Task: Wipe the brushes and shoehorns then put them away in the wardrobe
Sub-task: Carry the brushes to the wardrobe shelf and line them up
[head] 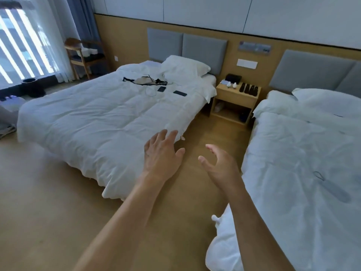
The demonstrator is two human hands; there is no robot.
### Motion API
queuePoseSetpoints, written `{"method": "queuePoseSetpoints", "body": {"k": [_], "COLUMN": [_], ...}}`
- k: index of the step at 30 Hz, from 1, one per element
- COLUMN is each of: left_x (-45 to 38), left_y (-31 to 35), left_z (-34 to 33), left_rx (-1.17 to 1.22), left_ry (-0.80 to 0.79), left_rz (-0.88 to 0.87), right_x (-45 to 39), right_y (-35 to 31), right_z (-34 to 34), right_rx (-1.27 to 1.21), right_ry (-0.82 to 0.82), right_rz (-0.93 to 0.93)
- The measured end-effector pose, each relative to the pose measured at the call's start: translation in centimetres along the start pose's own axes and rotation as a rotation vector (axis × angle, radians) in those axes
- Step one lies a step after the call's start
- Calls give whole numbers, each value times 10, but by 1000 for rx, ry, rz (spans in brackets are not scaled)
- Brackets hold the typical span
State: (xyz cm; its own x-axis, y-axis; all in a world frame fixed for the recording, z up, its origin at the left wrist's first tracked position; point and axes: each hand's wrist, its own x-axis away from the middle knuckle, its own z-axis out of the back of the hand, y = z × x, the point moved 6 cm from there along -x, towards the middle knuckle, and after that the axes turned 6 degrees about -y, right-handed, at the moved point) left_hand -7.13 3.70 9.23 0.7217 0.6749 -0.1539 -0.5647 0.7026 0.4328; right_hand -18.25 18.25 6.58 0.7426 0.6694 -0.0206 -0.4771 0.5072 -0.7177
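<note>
Far left, at about nine o'clock: window (23,47) with sheer curtain, wooden chair (84,55) beside it at ten o'clock. Then the left bed (88,122), white duvet, with cords, a beige item and two dark phones (170,91) scattered near the pillow.

Centre foreground: left hand (162,155) raised, back up, fingers spread and straight, holding nothing, its fingertips over the foot corner of the left bed. Just to the right, right hand (218,165) likewise empty, fingers loosely curved, thumb apart, palm turned inward. Both hovering above the bare aisle of wooden floor (195,192) between the beds.

At roughly one o'clock from both hands, well apart, at the aisle's far end: nightstand (236,94) against the wall. On its top right part, a row of dark brushes and shoehorns (250,89), blurred, apparently lying side by side with long axes running toward the wall; exact count not readable. Beside them, small white bottles and a dark box.

Right hand nearer to that row, by a small margin. Likely next step: walking up the aisle to reach it. Room narrow, duvet edges close on both sides, nightstand front edge facing the approach.

Far right, at three o'clock: right bed (293,153), with a grey elongated object (336,190) with a loop lying on the duvet, possibly another shoehorn; too blurred to confirm. No wardrobe or wiping cloth in view.
</note>
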Motion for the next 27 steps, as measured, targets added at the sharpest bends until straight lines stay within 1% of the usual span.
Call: {"method": "queuePoseSetpoints", "body": {"k": [7,11,15,21,27], "left_x": [-99,-166,-246,-376,-485], "left_y": [-5,-6,-5,26,65], "left_z": [-33,-46,-49,-66,-113], "left_rx": [33,15,-16,-21,14], "left_ry": [-44,-45,-19,4,-30], "left_rz": [-73,-74,-54,-50,-105], "right_x": [-94,-166,-261,-399,-494], "right_y": [12,17,13,19,59], "right_z": [-6,-13,-13,9,37], "right_rx": [0,-42,-59,-45,-37], "right_ry": [47,28,-29,-43,-15], "right_rz": [-73,-51,-32,38,-8]}}
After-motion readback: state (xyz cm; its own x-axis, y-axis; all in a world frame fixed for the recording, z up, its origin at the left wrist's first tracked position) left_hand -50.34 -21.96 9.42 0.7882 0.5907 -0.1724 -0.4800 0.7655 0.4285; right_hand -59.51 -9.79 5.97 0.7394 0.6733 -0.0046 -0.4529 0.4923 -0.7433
